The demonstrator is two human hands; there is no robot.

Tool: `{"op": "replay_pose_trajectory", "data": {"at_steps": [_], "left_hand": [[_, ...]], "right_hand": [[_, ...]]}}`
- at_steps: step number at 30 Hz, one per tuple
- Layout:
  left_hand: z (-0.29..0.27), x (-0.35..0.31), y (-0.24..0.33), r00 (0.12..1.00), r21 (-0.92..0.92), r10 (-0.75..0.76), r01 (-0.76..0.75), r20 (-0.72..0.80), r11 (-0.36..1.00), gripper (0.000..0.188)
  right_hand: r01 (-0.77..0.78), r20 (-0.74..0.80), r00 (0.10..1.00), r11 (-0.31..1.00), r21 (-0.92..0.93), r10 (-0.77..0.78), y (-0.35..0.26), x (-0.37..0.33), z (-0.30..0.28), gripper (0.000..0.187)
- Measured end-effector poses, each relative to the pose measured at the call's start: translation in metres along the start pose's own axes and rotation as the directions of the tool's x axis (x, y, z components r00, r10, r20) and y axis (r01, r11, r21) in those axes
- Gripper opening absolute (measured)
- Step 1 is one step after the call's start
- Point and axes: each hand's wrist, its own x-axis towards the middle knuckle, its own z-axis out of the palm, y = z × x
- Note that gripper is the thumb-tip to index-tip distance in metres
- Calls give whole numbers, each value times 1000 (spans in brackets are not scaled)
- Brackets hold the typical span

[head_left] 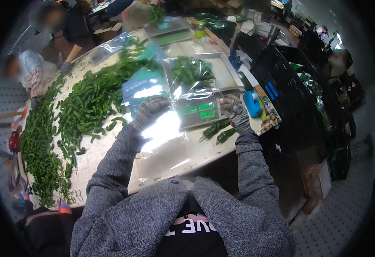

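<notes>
A clear plastic bag (196, 89) with green peppers (192, 70) in it lies on the tray of a digital scale (234, 81). My left hand (150, 112), in a grey glove, has its fingers curled at the bag's left edge, beside the scale's lit green display (207, 110). At the right side, my gloved right hand (235, 113) is closed at the bag's other edge. What exactly its fingertips pinch is partly hidden by the shiny film. Just below that hand, a few loose peppers (225, 135) lie on the table.
A large heap of green peppers (93, 94) spreads over the left of the white table (108, 160). Blue printed plastic bags (142, 88) lie left of the scale. Black crates (277, 81) stand at right, near a blue box (252, 104). A co-worker's gloved hand (66, 67) rests at the far-left table edge.
</notes>
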Motion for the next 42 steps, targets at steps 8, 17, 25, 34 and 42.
{"op": "replay_pose_trajectory", "data": {"at_steps": [8,17,25,34,42], "left_hand": [[4,50,8,794,-669,-537,236,-285,704,15],[65,119,-136,744,539,-668,562,0,627,29],[35,151,-62,700,534,-712,625,-59,570,46],[77,128,-104,903,239,-257,181,343,954,44],[49,83,-98,869,-120,-333,399,366,909,65]], "right_hand": [[-131,-389,921,963,-237,30,-21,74,18,29],[-17,-15,996,24,-1000,85,84,183,-25,34],[-257,-200,912,120,-959,359,58,171,-11,31],[44,-3,855,78,-996,-518,23,164,23,51],[-170,85,932,634,-754,351,1,141,5,56]]}}
